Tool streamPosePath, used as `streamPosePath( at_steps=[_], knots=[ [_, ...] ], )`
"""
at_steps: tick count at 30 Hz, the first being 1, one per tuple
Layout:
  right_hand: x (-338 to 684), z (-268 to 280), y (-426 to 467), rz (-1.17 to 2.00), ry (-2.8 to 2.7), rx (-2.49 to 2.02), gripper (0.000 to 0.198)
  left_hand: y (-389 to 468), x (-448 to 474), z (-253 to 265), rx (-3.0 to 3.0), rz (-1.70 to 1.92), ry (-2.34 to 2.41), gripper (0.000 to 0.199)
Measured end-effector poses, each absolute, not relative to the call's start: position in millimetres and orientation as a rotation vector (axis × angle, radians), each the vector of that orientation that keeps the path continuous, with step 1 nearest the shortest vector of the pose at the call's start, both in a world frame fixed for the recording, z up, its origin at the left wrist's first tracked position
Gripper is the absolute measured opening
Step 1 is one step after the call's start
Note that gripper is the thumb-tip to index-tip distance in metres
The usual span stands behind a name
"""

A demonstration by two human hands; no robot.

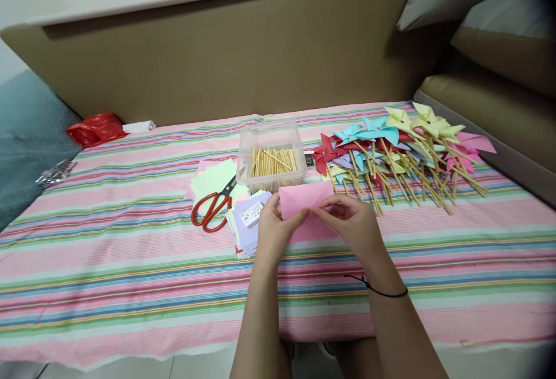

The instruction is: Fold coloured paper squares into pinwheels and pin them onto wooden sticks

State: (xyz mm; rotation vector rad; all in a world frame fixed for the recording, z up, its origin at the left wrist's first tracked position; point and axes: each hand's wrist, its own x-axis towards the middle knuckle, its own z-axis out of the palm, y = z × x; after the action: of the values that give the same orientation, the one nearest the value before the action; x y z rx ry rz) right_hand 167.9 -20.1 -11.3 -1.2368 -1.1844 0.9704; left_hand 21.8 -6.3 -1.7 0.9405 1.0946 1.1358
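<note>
A square sheet of pink paper (302,198) with crease lines running toward its middle is held up between my two hands. My left hand (278,223) grips its left side, thumb on the front face. From the right, my right hand (347,217) pinches the sheet near its centre, and both thumb tips almost meet there. Just left of my left hand lies a stack of coloured paper squares (245,217) with a small white printed label (252,215) on top. Red-handled scissors (212,208) rest beside it, partly over pale green paper (212,179).
Behind my hands stands a clear plastic box (271,135) of short wooden sticks (273,161). Finished paper pinwheels (373,130) on sticks are heaped at the right. A striped cloth (152,263) covers the surface. A red plastic bag (96,130) lies at the far left.
</note>
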Motion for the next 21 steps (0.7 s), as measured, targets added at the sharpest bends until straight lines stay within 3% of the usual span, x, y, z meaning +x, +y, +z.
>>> streamPosePath(
  at_steps=[4, 9, 21],
  knots=[
    [166, -10, -19, 0.998, -1.139, -1.228, 0.024, -6, 21, -4, 0.942, 1.138, 1.104, 0.045],
    [161, -9, -19, 1.134, -0.931, -1.123, 0.067, -7, 25, -2, 0.869, 1.233, 1.163, 0.040],
    [155, -9, -18, 1.190, -0.825, -1.153, 0.076, -7, 25, 0, 0.867, 1.201, 1.140, 0.044]
  ],
)
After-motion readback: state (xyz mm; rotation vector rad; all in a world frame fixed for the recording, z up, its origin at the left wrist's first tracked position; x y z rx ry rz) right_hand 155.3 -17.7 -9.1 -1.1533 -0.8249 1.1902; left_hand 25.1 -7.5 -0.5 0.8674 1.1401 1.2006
